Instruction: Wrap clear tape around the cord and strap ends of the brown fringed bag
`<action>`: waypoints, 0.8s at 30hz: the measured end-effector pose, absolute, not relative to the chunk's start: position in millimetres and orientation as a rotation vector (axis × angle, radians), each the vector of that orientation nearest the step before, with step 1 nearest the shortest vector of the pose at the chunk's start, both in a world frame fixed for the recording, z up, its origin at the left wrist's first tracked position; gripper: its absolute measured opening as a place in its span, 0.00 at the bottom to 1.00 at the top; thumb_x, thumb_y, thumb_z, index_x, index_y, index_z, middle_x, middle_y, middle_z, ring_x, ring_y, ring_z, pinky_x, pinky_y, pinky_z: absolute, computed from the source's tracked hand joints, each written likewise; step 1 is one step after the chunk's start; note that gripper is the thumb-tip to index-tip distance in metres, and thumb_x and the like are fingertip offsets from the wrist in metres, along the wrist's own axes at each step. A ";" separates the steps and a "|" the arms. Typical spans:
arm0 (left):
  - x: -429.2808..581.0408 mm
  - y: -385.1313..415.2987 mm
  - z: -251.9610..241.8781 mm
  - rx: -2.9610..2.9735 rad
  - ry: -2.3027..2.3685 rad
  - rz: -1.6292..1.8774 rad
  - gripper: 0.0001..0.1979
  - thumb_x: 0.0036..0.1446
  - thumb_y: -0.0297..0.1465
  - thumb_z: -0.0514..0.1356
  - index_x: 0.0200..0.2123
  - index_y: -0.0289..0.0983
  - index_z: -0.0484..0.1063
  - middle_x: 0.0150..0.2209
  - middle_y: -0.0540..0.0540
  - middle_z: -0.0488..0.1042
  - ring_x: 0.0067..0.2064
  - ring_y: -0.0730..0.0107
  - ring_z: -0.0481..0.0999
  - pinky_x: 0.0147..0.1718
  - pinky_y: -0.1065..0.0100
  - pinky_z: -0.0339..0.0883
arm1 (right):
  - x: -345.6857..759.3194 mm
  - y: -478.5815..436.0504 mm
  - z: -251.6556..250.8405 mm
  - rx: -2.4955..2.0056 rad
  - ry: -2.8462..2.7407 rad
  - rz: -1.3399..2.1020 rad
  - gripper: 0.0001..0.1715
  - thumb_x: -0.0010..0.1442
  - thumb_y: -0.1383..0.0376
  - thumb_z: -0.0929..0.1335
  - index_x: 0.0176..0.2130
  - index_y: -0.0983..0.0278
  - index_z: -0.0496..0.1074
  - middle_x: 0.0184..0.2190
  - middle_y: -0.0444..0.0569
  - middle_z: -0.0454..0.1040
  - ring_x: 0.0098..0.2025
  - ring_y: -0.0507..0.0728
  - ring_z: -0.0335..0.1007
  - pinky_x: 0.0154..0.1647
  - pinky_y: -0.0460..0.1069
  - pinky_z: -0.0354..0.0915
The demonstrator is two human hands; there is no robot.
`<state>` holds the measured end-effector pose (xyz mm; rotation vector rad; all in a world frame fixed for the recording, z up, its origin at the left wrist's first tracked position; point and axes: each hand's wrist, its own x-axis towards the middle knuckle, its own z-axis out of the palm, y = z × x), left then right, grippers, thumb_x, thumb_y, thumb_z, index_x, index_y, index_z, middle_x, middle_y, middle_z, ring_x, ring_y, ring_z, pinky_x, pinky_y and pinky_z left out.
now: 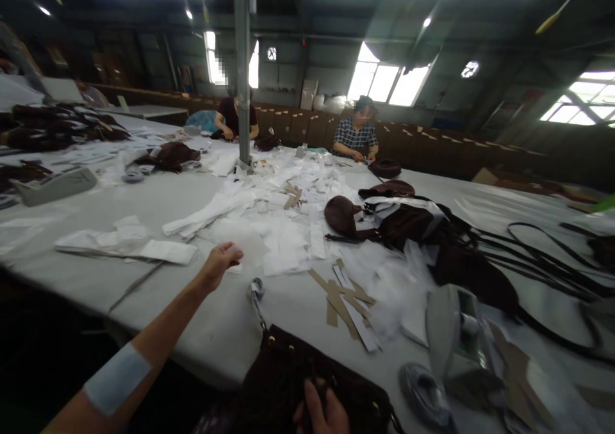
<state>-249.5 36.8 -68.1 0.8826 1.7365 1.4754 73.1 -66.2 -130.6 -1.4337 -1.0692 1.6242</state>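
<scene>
My left hand (220, 266) reaches over the table, its fingers pinched at the edge of a thin, see-through white sheet (252, 243). A pale patch is stuck on that forearm. Close to me at the table's front edge is a dark brown handbag (283, 376) with brass-coloured fittings. My right hand (323, 409) is closed on a dark part at the bag's upper middle; the lower fingers are cut off by the frame. From the bag's left corner runs a strap end or chain wrapped in grey material (257, 290), lying on the table.
Cardboard strips (343, 303), a grey tape dispenser (456, 338) and a tape roll (423, 389) lie to the right. Dark bags with long straps (408, 223) are heaped behind them. White paper (288, 242) covers the middle, around a metal post (243, 69). Two people (355, 136) work across the table.
</scene>
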 end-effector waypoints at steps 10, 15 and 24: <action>-126.4 -105.5 -85.1 0.502 0.967 0.919 0.14 0.35 0.29 0.65 0.31 0.33 0.73 0.24 0.47 0.75 0.26 0.66 0.74 0.25 0.70 0.65 | 99.5 -95.4 -103.9 -1.251 -0.963 1.777 0.27 0.54 0.53 0.71 0.46 0.69 0.70 0.26 0.46 0.73 0.25 0.50 0.66 0.26 0.44 0.62; -79.6 -115.2 -97.7 0.732 1.059 0.803 0.09 0.39 0.24 0.56 0.27 0.35 0.72 0.24 0.49 0.74 0.25 0.70 0.71 0.23 0.73 0.60 | 107.2 -96.4 -97.2 -1.344 -0.847 1.606 0.37 0.51 0.51 0.72 0.52 0.70 0.65 0.20 0.42 0.71 0.19 0.49 0.63 0.21 0.44 0.58; -50.3 -105.3 -92.4 0.555 0.927 0.965 0.14 0.52 0.38 0.61 0.31 0.31 0.76 0.26 0.45 0.75 0.25 0.70 0.71 0.26 0.71 0.64 | 103.7 -106.6 -86.9 -1.489 -1.152 1.442 0.35 0.52 0.47 0.70 0.50 0.70 0.70 0.19 0.41 0.68 0.16 0.49 0.59 0.16 0.44 0.56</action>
